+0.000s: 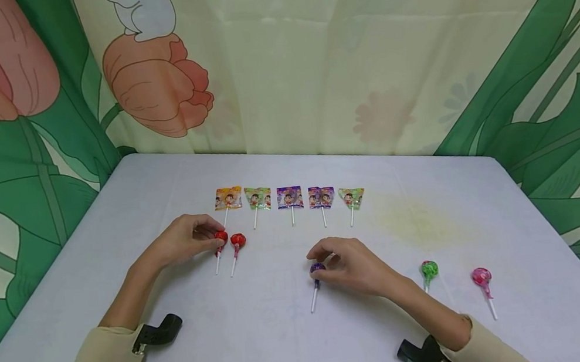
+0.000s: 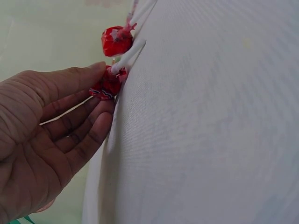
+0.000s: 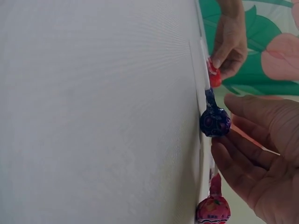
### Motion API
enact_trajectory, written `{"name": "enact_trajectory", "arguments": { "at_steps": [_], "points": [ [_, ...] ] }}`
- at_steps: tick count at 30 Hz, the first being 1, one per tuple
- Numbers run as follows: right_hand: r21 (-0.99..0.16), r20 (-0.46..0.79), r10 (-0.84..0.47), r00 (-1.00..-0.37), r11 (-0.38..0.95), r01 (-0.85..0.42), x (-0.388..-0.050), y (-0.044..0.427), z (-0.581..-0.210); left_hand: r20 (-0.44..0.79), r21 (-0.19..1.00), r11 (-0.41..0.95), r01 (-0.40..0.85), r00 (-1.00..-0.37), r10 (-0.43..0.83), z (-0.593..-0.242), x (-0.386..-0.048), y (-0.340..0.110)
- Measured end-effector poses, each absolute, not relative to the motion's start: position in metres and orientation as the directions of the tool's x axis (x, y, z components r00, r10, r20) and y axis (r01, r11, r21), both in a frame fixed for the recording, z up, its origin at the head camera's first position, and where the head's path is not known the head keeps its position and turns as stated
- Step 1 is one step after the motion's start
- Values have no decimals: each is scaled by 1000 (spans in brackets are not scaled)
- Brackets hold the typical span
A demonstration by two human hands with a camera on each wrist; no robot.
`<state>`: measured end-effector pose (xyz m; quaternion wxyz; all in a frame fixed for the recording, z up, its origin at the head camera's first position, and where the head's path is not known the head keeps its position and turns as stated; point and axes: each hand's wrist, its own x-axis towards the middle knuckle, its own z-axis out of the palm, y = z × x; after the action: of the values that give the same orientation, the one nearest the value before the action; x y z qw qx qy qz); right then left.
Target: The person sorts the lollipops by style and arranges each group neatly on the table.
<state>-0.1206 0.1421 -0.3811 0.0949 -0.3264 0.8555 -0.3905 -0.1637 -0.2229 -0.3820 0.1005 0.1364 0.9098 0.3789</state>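
Observation:
In the head view my left hand [image 1: 184, 239] pinches the head of a red lollipop [image 1: 220, 236], its white stick toward me. Just right of it lies a second red lollipop [image 1: 238, 241]. The left wrist view has thumb and fingertips on opposite sides of the held red wrapper [image 2: 106, 87]. Further right, my right hand [image 1: 354, 265] is at a purple lollipop [image 1: 317, 267]. In the right wrist view a gap shows between the thumb and the purple ball [image 3: 215, 122], while the fingers of the right hand [image 3: 261, 149] lie close beneath it.
Behind the hands runs a row of flat-wrapped lollipops: orange [image 1: 228, 198], green [image 1: 258, 198], purple [image 1: 289, 197] and others. A green round lollipop [image 1: 429, 269] lies beside the right forearm, partly hidden, with a pink one [image 1: 481, 276] farther right. A printed curtain [image 1: 299, 62] hangs behind.

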Motion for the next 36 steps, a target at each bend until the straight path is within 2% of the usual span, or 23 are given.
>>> {"name": "enact_trajectory", "arguments": {
  "at_steps": [36],
  "points": [
    [-789, 72, -652, -754, 425, -443, -126, 140, -390, -67, 731, 657, 184, -939, 337, -385, -165, -225]
  ]
}}
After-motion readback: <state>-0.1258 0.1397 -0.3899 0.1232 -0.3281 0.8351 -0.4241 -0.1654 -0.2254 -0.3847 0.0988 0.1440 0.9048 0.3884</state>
